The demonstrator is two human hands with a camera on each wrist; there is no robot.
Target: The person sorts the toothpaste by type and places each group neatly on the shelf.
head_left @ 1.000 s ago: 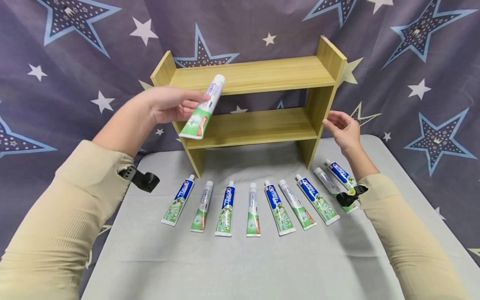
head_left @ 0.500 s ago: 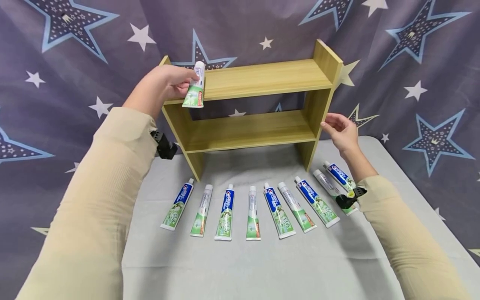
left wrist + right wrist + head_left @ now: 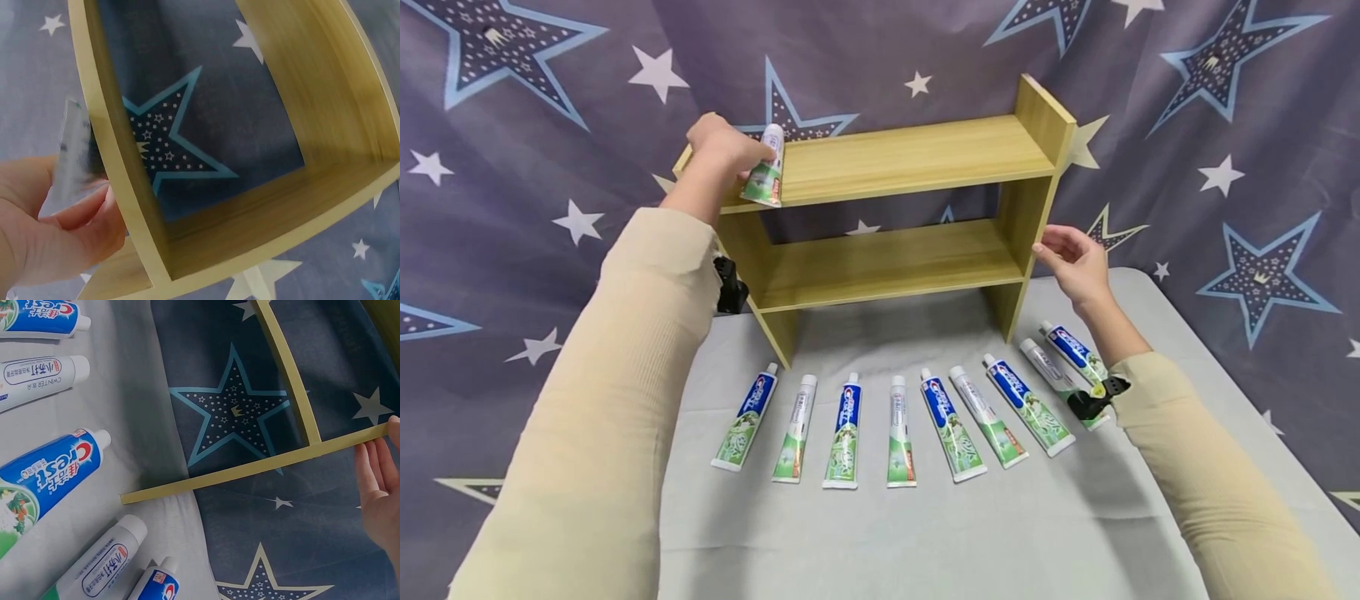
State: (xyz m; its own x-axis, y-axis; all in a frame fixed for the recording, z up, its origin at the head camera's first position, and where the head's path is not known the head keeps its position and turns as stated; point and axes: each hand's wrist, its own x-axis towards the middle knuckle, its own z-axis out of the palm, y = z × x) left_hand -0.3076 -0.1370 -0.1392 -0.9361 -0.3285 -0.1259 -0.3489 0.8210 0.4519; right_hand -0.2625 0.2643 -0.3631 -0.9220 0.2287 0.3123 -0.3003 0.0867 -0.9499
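One tube (image 3: pixel 768 172), apparently part-hidden by fingers (image 3: pixel 87 215)

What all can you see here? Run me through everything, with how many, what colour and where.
Crest tubes: 5, blue and green, lying on the table, alternating with the white-and-green tubes
white-and-green tubes: 4, white and green, lying between the Crest tubes
held tube: 1, white and green, in the left hand, at the top board's left end
wooden shelf: 1, light yellow-brown, standing on the table behind the tubes
table: 1, light grey, below everything
backdrop: 1, purple-grey with stars, behind the shelf
wrist devices: 2, black, one per wrist
sleeves: 2, beige, one per arm
left hand: 1, bare, holding the held tube
right hand: 1, bare, gripping the shelf's right side panel
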